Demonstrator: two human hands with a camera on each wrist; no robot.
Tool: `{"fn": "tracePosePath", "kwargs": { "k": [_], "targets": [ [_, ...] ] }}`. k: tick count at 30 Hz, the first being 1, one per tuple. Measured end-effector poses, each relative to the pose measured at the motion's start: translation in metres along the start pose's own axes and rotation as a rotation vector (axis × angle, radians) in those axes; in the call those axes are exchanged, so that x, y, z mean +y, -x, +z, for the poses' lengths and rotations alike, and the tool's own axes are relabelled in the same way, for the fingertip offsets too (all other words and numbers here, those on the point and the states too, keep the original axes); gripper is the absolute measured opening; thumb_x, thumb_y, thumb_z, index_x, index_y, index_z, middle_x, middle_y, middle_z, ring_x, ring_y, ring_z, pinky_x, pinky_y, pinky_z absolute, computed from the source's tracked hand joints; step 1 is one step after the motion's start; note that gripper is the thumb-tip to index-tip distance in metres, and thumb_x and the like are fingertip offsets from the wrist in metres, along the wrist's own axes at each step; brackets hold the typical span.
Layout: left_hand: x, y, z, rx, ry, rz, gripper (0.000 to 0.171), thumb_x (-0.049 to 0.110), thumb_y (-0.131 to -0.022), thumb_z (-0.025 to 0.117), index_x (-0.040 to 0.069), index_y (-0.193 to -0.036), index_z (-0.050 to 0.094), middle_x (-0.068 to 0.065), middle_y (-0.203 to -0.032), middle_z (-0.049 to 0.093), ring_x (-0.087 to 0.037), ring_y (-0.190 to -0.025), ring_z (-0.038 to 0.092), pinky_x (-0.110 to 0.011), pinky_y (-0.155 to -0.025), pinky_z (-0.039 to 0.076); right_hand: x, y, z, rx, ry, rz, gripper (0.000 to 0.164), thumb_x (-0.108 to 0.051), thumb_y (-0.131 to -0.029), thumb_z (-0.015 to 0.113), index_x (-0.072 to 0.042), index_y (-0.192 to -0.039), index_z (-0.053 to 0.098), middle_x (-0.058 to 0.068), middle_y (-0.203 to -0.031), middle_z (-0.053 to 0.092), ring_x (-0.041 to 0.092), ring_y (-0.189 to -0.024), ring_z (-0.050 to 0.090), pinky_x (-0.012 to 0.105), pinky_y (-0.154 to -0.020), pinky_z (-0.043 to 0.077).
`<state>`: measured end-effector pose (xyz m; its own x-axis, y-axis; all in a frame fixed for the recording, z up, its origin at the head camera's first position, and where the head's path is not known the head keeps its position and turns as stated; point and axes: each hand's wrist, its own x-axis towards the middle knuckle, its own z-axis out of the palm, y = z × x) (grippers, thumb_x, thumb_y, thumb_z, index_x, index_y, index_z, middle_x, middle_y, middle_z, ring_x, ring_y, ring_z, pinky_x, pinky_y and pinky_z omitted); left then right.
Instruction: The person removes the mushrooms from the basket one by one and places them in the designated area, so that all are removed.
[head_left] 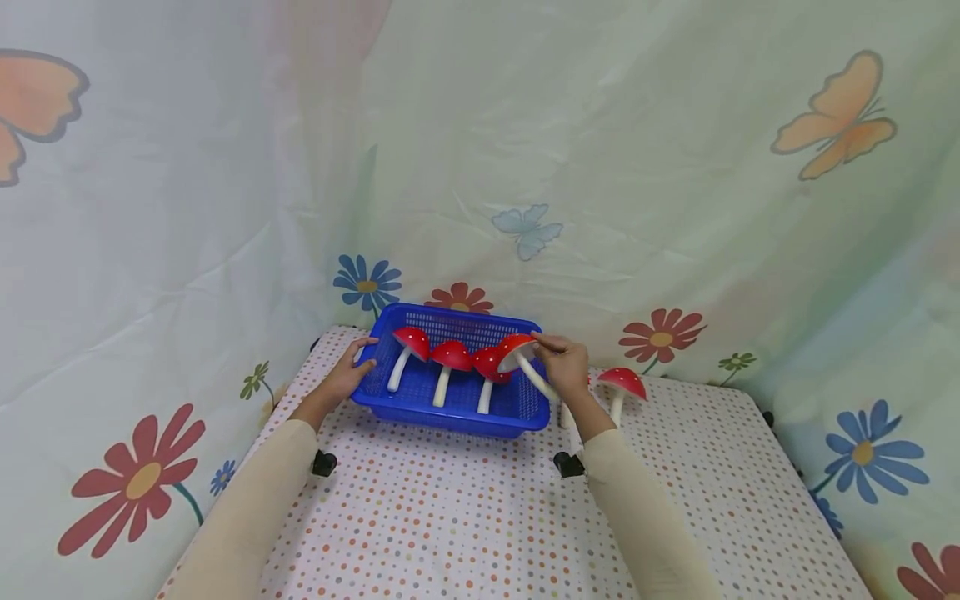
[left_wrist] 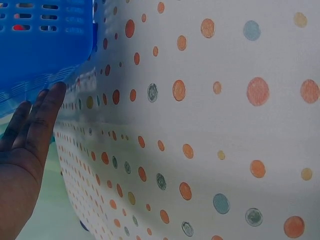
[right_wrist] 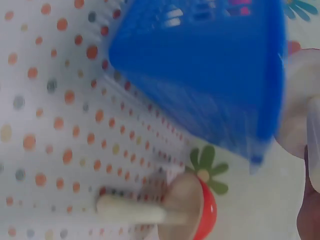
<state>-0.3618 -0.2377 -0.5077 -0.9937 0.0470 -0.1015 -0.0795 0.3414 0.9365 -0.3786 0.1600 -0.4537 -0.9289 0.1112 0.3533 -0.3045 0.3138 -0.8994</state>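
Observation:
A blue plastic basket [head_left: 450, 423] stands on the table, with perforated walls. Three toy mushrooms with red, white-spotted caps and white stems lie in it: one at the left [head_left: 411, 340], one in the middle [head_left: 452, 357], one at the right [head_left: 486, 392]. My right hand [head_left: 566, 367] holds another toy mushroom [head_left: 516, 350] by its cap over the basket's right end; its stem slants down to the right. At the basket's left end my left hand [head_left: 343, 377] grips the rim, and the left wrist view shows its fingers [left_wrist: 42, 120] against the outside.
Right of the basket stands a toy mushroom [head_left: 622, 385] on the dotted tablecloth [head_left: 450, 517]. Another is partly hidden behind my right forearm, its stem [head_left: 566, 415] showing. A printed curtain [head_left: 637, 208] with flowers and butterflies surrounds the table. Black clamps [head_left: 568, 464] sit near my forearms.

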Motion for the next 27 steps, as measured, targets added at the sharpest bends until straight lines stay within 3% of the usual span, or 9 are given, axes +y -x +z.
{"fn": "tracePosePath", "kwargs": {
  "k": [6, 10, 18, 23, 27],
  "targets": [
    [-0.006, -0.001, -0.002, 0.002, -0.013, -0.025, 0.047, 0.023, -0.107, 0.041, 0.030, -0.151, 0.026, -0.022, -0.162, 0.019, -0.048, -0.140, 0.037, -0.058, -0.103, 0.045, 0.005, -0.005, -0.033, 0.134, -0.354, 0.043, 0.028, 0.010, -0.088, 0.064, 0.012, -0.116, 0.064, -0.008, -0.090, 0.072, 0.001, -0.077, 0.072, 0.019, -0.075, 0.057],
    [-0.006, 0.002, -0.005, 0.014, -0.029, -0.034, 0.047, 0.023, -0.107, 0.039, 0.030, -0.151, 0.026, -0.023, -0.161, 0.020, -0.049, -0.140, 0.036, -0.058, -0.103, 0.046, 0.009, -0.009, -0.059, 0.290, -0.441, 0.053, 0.028, 0.010, -0.088, 0.064, 0.012, -0.116, 0.063, -0.013, -0.088, 0.072, 0.001, -0.081, 0.072, 0.020, -0.079, 0.057],
    [-0.001, 0.003, -0.005, 0.003, -0.049, -0.019, 0.048, 0.024, -0.107, 0.037, 0.029, -0.153, 0.022, -0.023, -0.162, 0.017, -0.051, -0.141, 0.033, -0.060, -0.104, 0.044, 0.043, -0.005, -0.123, 0.601, -0.362, 0.144, 0.023, -0.003, -0.085, 0.074, -0.004, -0.109, 0.073, -0.006, -0.100, 0.075, -0.002, -0.085, 0.068, 0.011, -0.079, 0.054],
    [0.000, 0.002, -0.003, 0.000, -0.038, -0.020, 0.047, 0.024, -0.107, 0.039, 0.030, -0.152, 0.024, -0.022, -0.162, 0.017, -0.050, -0.140, 0.035, -0.059, -0.102, 0.046, 0.072, 0.004, -0.162, 0.775, -0.305, 0.220, 0.022, -0.007, -0.085, 0.074, -0.008, -0.108, 0.075, -0.005, -0.103, 0.076, -0.001, -0.094, 0.068, 0.019, -0.092, 0.053],
    [-0.001, 0.000, -0.002, -0.004, -0.019, -0.017, 0.047, 0.025, -0.107, 0.040, 0.030, -0.151, 0.026, -0.022, -0.161, 0.020, -0.049, -0.139, 0.038, -0.058, -0.100, 0.048, 0.090, 0.013, -0.183, 0.859, -0.150, 0.294, 0.024, -0.012, -0.088, 0.073, -0.011, -0.112, 0.074, -0.002, -0.113, 0.073, 0.005, -0.108, 0.065, 0.023, -0.102, 0.049]
  ]
}}
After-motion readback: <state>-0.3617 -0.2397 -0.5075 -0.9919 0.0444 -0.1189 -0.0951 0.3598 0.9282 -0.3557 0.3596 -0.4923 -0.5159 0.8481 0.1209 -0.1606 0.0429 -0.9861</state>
